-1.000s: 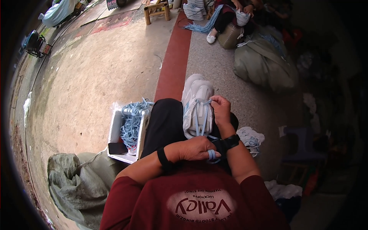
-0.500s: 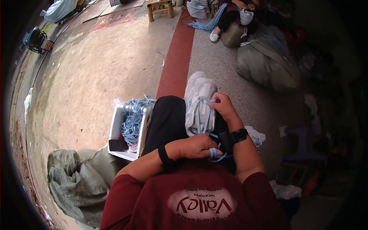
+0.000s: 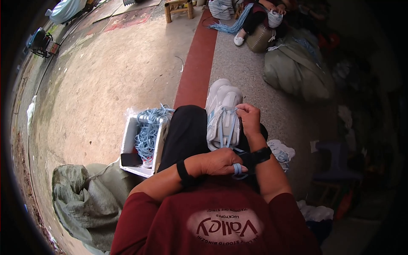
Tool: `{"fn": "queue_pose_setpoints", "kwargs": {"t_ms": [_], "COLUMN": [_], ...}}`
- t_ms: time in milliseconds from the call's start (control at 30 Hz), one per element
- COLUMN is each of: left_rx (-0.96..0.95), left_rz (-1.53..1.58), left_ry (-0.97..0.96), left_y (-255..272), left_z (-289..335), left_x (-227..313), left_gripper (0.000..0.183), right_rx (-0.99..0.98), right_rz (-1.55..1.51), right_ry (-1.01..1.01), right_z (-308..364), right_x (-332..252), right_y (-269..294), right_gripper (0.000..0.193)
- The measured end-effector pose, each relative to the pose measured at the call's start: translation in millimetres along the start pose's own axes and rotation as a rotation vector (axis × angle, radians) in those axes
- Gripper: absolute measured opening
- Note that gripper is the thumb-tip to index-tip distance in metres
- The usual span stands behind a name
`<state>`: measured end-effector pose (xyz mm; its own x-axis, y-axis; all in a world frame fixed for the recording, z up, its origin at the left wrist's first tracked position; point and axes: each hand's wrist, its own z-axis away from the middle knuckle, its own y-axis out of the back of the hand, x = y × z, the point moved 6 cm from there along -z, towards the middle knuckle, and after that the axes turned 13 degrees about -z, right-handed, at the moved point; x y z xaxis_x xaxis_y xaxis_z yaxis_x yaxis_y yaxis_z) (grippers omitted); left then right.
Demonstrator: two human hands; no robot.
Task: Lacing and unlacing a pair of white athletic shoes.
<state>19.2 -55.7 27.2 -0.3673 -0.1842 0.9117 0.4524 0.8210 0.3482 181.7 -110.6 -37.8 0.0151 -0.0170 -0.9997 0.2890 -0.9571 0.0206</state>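
Observation:
A white and grey sneaker rests on my lap, its toe pointing away from me. What seems to be another pale shoe shows just beyond its toe. Light blue shoelace runs in two long strands down over its tongue. My right hand is at the sneaker's right eyelet edge, thumb and forefinger pinched on the lace near the toe end. Below the sneaker's opening, my left hand is closed, with blue lace looped round its fingers. Its fingertips are partly hidden.
A white foam box beside my left leg holds a tangle of blue laces and a dark object. Grey-green sacks stand at lower left and far right. Another person sits at the back. White shoes lie to my right.
My right hand has shifted slightly along the eyelet edge and its wrist has turned. Less loose lace shows beside my left hand, which stays in place.

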Motion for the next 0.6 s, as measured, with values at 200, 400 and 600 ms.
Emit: {"fn": "queue_pose_setpoints", "kwargs": {"t_ms": [200, 400, 600], "left_rx": [-0.020, 0.003, -0.018], "left_rz": [-0.028, -0.037, -0.037], "left_ry": [-0.007, -0.038, -0.045], "left_y": [0, 4, 1], "left_z": [0, 1, 1], "left_x": [1, 4, 2], "left_gripper": [0.042, 0.041, 0.041], "right_rx": [-0.338, -0.246, -0.431], "right_rz": [-0.261, 0.257, 0.766], "right_ry": [-0.365, 0.091, 0.262], "right_z": [-14, -20, -1], "right_x": [22, -25, -43], "right_y": [3, -19, -56], "right_gripper": [0.014, 0.011, 0.015]}}
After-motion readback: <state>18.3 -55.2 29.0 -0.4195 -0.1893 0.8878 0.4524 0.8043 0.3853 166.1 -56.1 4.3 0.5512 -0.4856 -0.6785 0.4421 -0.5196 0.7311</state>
